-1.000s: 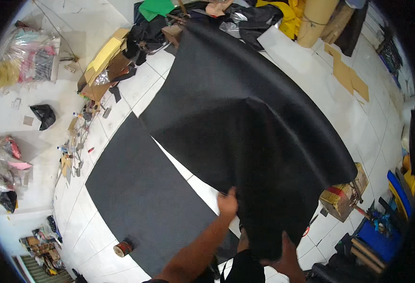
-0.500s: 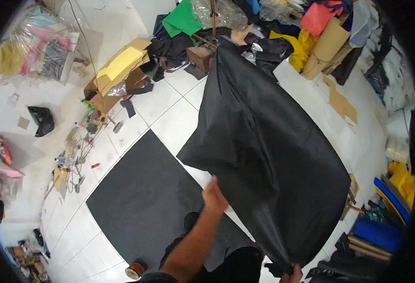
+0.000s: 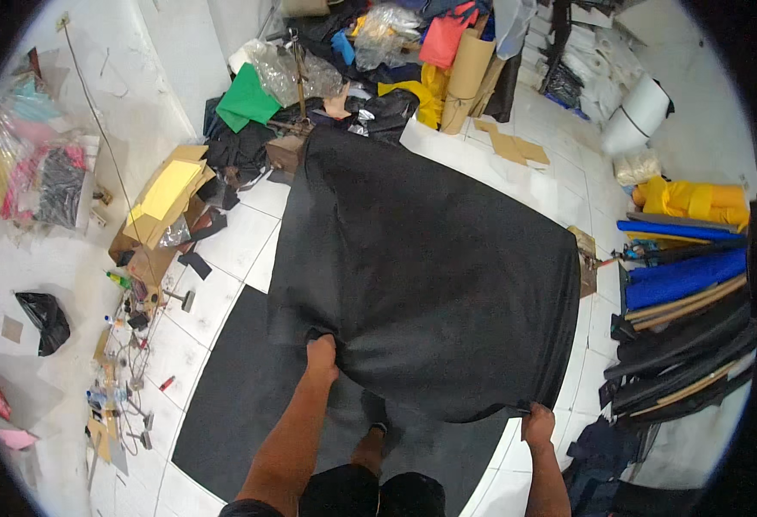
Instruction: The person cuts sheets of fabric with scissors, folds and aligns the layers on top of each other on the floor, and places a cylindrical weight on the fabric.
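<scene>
A large black sheet of fabric [image 3: 430, 276] spreads out in front of me, held up along its near edge. My left hand [image 3: 322, 357] is closed on that edge near its left corner, where the material bunches into folds. At the right corner, my right hand [image 3: 538, 424] grips the same edge. Beneath, a second dark sheet [image 3: 232, 405] lies flat on the tiled floor, partly covered by the raised one. One of my feet [image 3: 376, 412] stands on this lower sheet. The raised sheet's far end reaches a brown box-like block [image 3: 285, 155].
Cardboard pieces [image 3: 167, 194], cords and small tools line the left. Green cloth [image 3: 248, 96], plastic and a brown paper roll [image 3: 469, 82] are heaped at the far side. Blue and black fabric rolls [image 3: 684, 280] are stacked at right, below a yellow bundle [image 3: 693, 200].
My left hand has taken hold of the sheet's edge, where before it was empty beside it. My right hand has lifted its corner, and the sheet now spreads wider and further left. The view has shifted.
</scene>
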A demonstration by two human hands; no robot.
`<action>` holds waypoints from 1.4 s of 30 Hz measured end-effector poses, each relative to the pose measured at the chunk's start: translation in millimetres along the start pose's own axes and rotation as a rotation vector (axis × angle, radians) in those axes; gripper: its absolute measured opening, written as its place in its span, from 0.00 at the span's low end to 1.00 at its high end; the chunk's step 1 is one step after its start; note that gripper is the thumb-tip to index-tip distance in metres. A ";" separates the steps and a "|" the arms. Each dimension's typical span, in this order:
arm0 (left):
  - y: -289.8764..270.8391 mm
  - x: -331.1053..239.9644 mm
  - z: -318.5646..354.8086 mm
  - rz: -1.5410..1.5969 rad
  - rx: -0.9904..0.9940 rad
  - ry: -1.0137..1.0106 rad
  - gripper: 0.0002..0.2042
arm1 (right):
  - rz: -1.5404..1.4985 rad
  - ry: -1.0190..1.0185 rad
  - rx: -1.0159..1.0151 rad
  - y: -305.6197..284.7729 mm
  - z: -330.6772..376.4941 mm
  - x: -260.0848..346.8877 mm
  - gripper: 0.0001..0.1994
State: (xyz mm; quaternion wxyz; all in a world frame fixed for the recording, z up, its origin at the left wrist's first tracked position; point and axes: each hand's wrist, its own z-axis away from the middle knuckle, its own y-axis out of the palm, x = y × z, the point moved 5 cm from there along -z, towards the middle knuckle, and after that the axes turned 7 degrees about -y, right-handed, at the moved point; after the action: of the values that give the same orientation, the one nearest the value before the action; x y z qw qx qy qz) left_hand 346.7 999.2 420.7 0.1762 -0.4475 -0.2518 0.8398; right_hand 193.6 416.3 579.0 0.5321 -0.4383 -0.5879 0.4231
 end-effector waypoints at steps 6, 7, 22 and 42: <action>-19.1 5.0 168.3 0.722 -0.048 -0.344 0.16 | 0.066 0.093 -0.126 -24.7 133.6 35.3 0.05; -16.0 4.9 198.9 0.772 -0.046 -0.447 0.17 | 0.094 0.072 -0.152 -32.1 165.9 37.5 0.05; -181.5 205.3 464.7 0.738 0.232 -0.384 0.12 | 0.084 0.517 -0.146 -72.4 518.4 234.6 0.05; -306.7 360.4 725.1 0.672 0.347 -0.184 0.13 | 0.017 0.648 0.006 -135.1 792.5 366.3 0.15</action>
State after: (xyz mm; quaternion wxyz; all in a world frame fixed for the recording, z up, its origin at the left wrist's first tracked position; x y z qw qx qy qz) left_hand -434.7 1243.5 702.5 -0.0591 -0.3915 0.0400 0.9174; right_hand -623.2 710.7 742.6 0.6894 -0.5534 -0.3832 0.2676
